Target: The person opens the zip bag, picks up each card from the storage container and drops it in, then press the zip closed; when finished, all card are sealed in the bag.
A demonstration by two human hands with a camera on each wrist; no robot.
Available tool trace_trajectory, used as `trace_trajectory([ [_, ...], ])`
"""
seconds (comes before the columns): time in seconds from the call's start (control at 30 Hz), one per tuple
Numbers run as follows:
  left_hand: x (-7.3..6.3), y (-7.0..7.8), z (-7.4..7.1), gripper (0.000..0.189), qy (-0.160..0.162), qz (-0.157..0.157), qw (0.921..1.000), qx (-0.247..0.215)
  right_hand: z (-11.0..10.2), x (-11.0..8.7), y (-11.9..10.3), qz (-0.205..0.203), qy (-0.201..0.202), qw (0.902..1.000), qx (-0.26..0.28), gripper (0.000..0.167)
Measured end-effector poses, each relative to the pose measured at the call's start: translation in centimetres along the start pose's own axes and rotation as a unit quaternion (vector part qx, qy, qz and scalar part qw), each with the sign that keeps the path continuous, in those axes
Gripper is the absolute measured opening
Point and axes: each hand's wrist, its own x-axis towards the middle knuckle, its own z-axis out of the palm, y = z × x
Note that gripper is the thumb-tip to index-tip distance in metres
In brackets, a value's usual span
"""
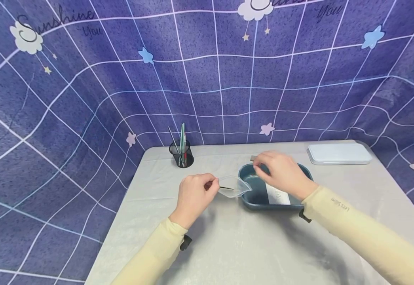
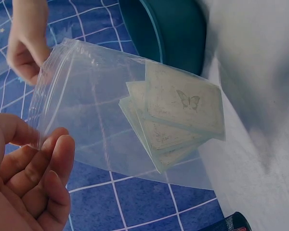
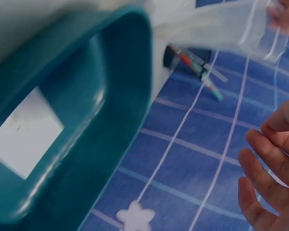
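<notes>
My left hand [image 1: 195, 196] pinches the zip edge of a clear zip bag [image 2: 106, 82] between thumb and forefinger. Several cream cards [image 2: 185, 103] lie fanned inside the bag, the front one printed with a butterfly. The bag reaches to the left rim of a teal basin [image 1: 264, 206]. Over that basin hangs my right hand [image 1: 282, 172], its fingers loosely bent; in the right wrist view nothing shows between the fingers. A white paper [image 3: 26, 134] with faint marks lies in the basin.
A black mesh pen holder [image 1: 182, 154] with pens and pencils stands at the back left of the table. At the back right lies a pale blue case [image 1: 339, 153]. A small grey-brown object [image 1: 253, 158] shows beside the right fingertips. Patterned blue cloth hangs behind.
</notes>
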Motion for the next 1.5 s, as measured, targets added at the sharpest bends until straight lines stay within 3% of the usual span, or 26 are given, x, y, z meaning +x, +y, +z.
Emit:
trace_trajectory([
  [0.37,0.0,-0.1,-0.1,0.015,0.0,0.002,1.0,0.0,1.6,-2.0,5.7,0.059,-0.065,0.9957,-0.029,0.006],
  [0.57,0.0,0.0,0.0,0.015,-0.004,0.003,1.0,0.004,2.7,-3.8,7.8,0.078,-0.133,0.9876,-0.032,0.01],
  [0.8,-0.1,0.0,0.0,0.014,-0.004,0.0,1.0,0.003,3.6,-5.5,9.3,0.095,-0.255,0.962,-0.021,0.046],
  [0.97,-0.2,0.0,0.0,0.014,-0.005,-0.002,1.0,0.003,4.0,-6.1,9.5,0.121,-0.306,0.9443,-0.013,0.078],
  [1.03,-0.2,0.0,0.0,0.014,-0.007,-0.001,1.0,0.005,4.2,-6.3,9.6,0.129,-0.31,0.9418,-0.015,0.086],
  [1.17,-0.2,-0.1,0.0,0.014,-0.006,0.0,1.0,0.007,4.4,-6.7,9.6,0.125,-0.298,0.9462,-0.023,0.09],
  [1.5,-0.3,-0.1,-0.1,0.015,-0.006,-0.005,1.0,0.005,5.0,-7.1,9.7,0.118,-0.267,0.956,-0.034,0.075],
])
